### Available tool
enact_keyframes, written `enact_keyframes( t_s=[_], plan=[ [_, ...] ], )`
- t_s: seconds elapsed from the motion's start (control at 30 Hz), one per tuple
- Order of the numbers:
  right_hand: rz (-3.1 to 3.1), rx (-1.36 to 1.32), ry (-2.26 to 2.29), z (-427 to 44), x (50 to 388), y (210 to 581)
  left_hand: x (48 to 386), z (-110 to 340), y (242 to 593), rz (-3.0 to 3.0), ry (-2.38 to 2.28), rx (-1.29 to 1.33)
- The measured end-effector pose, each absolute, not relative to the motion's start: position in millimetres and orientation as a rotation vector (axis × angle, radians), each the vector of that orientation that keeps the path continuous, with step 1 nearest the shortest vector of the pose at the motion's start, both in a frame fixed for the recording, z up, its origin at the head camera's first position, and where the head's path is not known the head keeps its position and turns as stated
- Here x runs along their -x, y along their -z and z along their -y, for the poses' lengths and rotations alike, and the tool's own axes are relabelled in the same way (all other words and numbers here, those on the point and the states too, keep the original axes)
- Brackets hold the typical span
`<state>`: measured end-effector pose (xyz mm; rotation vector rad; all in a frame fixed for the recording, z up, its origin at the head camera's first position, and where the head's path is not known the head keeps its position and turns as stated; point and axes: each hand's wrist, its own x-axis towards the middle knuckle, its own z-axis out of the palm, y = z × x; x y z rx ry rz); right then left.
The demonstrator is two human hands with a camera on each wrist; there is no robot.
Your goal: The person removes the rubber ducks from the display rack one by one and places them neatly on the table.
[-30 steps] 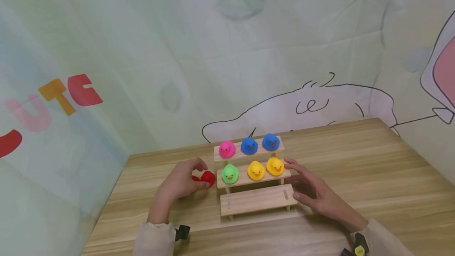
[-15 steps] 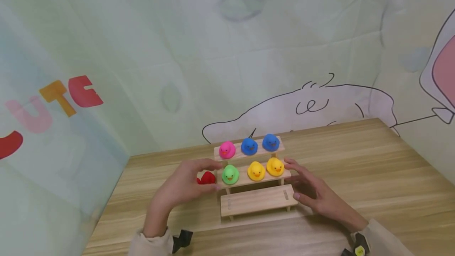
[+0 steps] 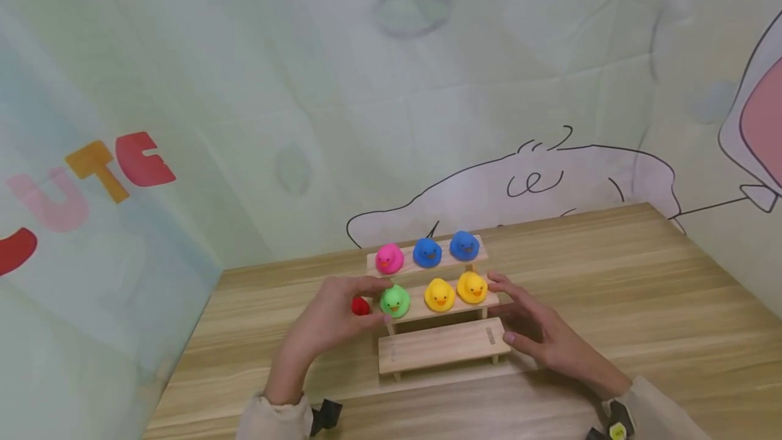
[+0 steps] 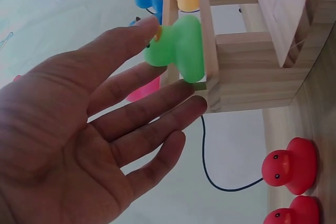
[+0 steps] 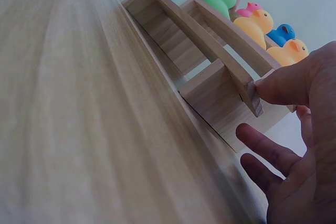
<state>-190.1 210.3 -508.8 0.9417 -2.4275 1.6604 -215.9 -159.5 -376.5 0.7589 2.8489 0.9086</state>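
A wooden three-step stand (image 3: 442, 346) holds small rubber ducks. On its middle step sit a green duck (image 3: 395, 302) at the left end and two yellow ducks (image 3: 439, 297) to the right. My left hand (image 3: 330, 318) reaches round the green duck, thumb in front and index finger behind, fingers loosely extended; whether they touch it I cannot tell. At the stand's right side is my right hand (image 3: 544, 331), its thumb against the end of the lowest step (image 5: 252, 98) and the other fingers spread. Red ducks (image 4: 291, 166) lie left of the stand, mostly hidden in the head view.
On the top step stand a pink duck (image 3: 389, 260) and two blue ducks (image 3: 427, 253). The lowest step bears no duck. A wood-grain table (image 3: 611, 277) lies beneath, with a printed cloth backdrop (image 3: 305, 87) behind and to the left.
My left hand has left the red ducks, moving right with its fingers opened, and now surrounds the green duck. The right hand has kept its place at the stand.
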Motion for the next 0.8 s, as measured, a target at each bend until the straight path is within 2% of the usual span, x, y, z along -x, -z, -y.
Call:
enact_keyframes(
  t_s=[0.2, 0.8],
  plan=[
    [2.422, -0.948, -1.641, -211.4, 191.7, 508.4, 219.3, 153.4, 380.4, -2.846, -1.001, -0.677],
    [2.431, -0.946, -1.618, -210.6, 192.0, 509.3, 218.4, 145.9, 384.9, -2.852, -1.02, -0.748]
  ],
)
